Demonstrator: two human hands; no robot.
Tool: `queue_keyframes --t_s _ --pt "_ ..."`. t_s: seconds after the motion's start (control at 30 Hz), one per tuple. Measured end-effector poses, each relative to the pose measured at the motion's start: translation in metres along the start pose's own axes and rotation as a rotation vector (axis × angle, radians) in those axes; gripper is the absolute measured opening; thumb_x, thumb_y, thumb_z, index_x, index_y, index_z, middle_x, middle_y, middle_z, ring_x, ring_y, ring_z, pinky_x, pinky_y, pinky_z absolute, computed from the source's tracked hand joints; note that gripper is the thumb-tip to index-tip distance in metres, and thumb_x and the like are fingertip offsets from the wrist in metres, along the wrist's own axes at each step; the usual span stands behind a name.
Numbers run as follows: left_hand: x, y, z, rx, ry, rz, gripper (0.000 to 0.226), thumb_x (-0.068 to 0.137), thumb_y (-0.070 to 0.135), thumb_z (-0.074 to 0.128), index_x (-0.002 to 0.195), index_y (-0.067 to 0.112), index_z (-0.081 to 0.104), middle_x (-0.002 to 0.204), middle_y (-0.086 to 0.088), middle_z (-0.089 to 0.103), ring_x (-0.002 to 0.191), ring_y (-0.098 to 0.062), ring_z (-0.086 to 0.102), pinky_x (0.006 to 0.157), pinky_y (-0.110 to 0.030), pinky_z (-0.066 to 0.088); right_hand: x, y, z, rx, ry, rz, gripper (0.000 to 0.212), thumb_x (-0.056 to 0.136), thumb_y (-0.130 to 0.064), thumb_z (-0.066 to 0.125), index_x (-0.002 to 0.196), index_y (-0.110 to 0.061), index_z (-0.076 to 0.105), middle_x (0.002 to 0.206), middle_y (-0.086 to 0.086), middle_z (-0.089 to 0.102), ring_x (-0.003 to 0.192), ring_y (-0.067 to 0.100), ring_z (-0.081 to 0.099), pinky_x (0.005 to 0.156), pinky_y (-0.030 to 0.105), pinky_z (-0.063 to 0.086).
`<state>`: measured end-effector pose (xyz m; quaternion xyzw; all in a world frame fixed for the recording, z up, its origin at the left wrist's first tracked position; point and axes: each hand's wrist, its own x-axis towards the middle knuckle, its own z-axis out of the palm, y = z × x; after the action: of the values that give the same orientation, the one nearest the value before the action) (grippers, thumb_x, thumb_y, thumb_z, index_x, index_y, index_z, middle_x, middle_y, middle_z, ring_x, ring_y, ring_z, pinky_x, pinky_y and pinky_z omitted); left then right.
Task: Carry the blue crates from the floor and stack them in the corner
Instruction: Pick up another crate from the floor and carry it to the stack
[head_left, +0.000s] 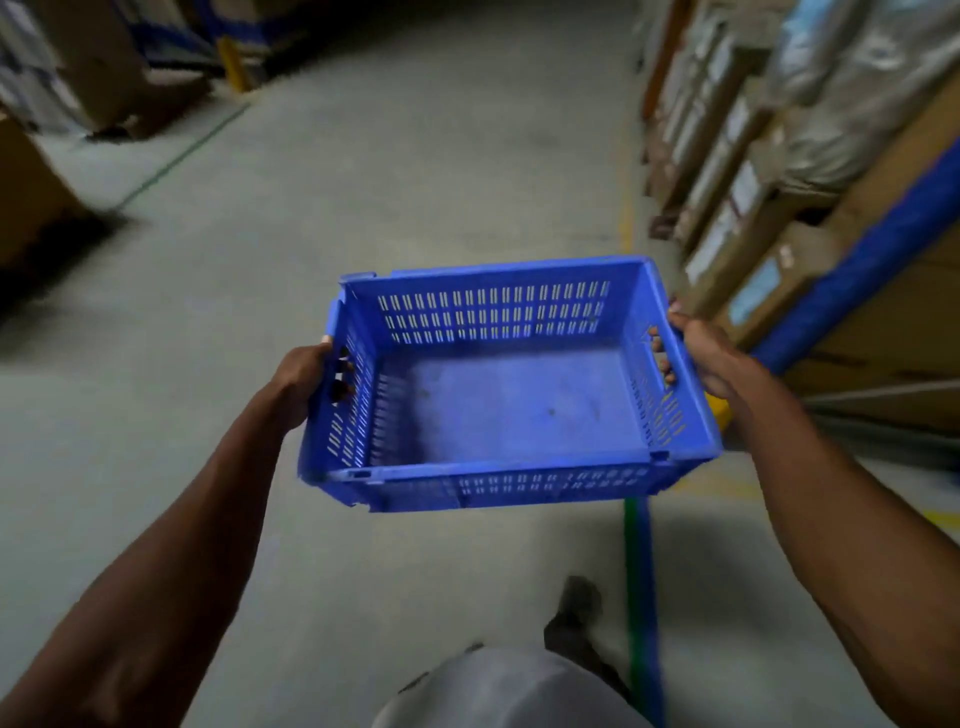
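Observation:
An empty blue crate (519, 400) with slotted walls hangs in the air in front of me, above the concrete floor. My left hand (304, 379) grips the handle hole in its left wall, fingers poking through. My right hand (701, 358) holds the handle hole in the right wall the same way. The crate is level and tilted slightly toward me. No other crate shows in this view.
Racking with a blue post (872, 260) and cardboard boxes (737, 208) lines the right side. More boxes (31, 197) stand at the left. A grey aisle floor (415, 156) runs ahead, with green and blue floor lines (641, 597) below the crate. My foot (576, 613) is underneath.

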<state>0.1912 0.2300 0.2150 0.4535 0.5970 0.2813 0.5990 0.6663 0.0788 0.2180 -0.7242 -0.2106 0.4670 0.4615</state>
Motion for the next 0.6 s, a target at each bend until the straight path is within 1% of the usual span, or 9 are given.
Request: queue_keyframes --t_s 0.13,0.27,0.33,0.43,0.53,0.6 --pt "0.008 0.032 0.083 0.110 -0.190 0.058 0.042 0.107 0.039 0.037 0.098 0.005 0.059 0.084 -0.012 0.060 0.040 -0.018 0.055 0.042 -0.024 0.047 -0.061 0.028 -0.091 0.097 0.167 0.021 0.041 0.104 -0.049 0.034 0.089 -0.015 0.051 0.072 0.003 0.046 0.038 0.013 0.044 0.037 0.019 0.036" --pt "-0.009 0.053 0.193 0.184 -0.369 0.113 0.042 0.105 0.042 0.039 0.105 0.005 0.060 0.081 -0.008 0.062 0.046 -0.018 0.052 0.046 -0.027 0.044 -0.137 0.068 -0.186 0.191 0.342 0.021 0.040 0.106 -0.045 0.032 0.087 -0.015 0.050 0.071 0.003 0.045 0.039 0.013 0.042 0.038 0.019 0.033" --pt "-0.027 0.058 0.253 0.203 -0.462 0.132 0.040 0.106 0.040 0.039 0.105 0.006 0.059 0.082 -0.009 0.062 0.044 -0.017 0.052 0.045 -0.025 0.043 -0.178 0.095 -0.232 0.246 0.430 0.030 0.039 0.106 -0.044 0.033 0.087 -0.015 0.051 0.072 0.003 0.045 0.037 0.013 0.043 0.038 0.019 0.032" --pt "-0.061 0.057 0.349 0.277 -0.596 0.160 0.041 0.105 0.041 0.041 0.108 0.005 0.061 0.083 -0.010 0.064 0.043 -0.017 0.054 0.044 -0.025 0.043 -0.242 0.141 -0.299 0.323 0.593 0.049 0.037 0.105 -0.043 0.037 0.092 -0.013 0.054 0.074 0.003 0.049 0.042 0.016 0.043 0.040 0.023 0.034" --pt "-0.108 0.045 0.449 0.351 -0.708 0.183 0.042 0.103 0.041 0.045 0.110 0.004 0.064 0.087 -0.011 0.067 0.044 -0.018 0.054 0.047 -0.029 0.044 -0.311 0.191 -0.364 0.408 0.747 0.066 0.035 0.105 -0.040 0.038 0.093 -0.013 0.056 0.075 0.004 0.050 0.039 0.016 0.044 0.037 0.022 0.035" --pt "-0.144 0.031 0.512 0.391 -0.787 0.193 0.040 0.102 0.038 0.048 0.111 0.003 0.065 0.089 -0.013 0.067 0.043 -0.018 0.052 0.044 -0.027 0.044 -0.357 0.224 -0.404 0.465 0.824 0.078 0.035 0.105 -0.039 0.037 0.091 -0.013 0.056 0.075 0.004 0.050 0.036 0.015 0.045 0.035 0.021 0.035"
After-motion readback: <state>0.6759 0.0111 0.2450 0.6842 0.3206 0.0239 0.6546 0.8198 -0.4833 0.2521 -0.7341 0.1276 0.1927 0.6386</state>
